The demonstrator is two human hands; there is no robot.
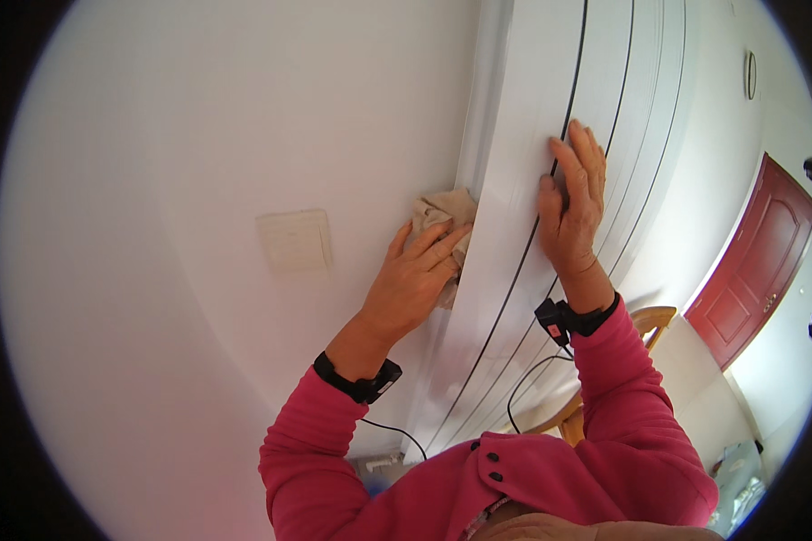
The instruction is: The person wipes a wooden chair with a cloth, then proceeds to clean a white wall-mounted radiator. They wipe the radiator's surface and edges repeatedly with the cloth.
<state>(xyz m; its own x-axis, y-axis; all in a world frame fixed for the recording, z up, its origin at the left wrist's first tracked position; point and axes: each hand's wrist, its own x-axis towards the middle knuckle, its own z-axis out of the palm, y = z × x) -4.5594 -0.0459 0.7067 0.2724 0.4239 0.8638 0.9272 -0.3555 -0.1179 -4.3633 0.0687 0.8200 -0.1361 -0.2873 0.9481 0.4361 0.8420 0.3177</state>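
My left hand [409, 287] presses a crumpled beige cloth [446, 203] into the corner where the white wall [352, 135] meets a tall white panel [514, 169]. The cloth bunches up beyond the fingertips and partly under the hand. On the face of that panel, which has dark lengthwise seams, rests my right hand [575, 203], holding nothing, its thumb apart from the fingers. Both wrists carry black straps with small boxes and cables.
A square wall switch plate [294, 240] is left of my left hand. Behind my right arm stands a wooden chair [653, 321]. Farther right are a red door [758, 264] and a round wall-mounted object [750, 75]. A cable [514, 392] hangs from the right wrist.
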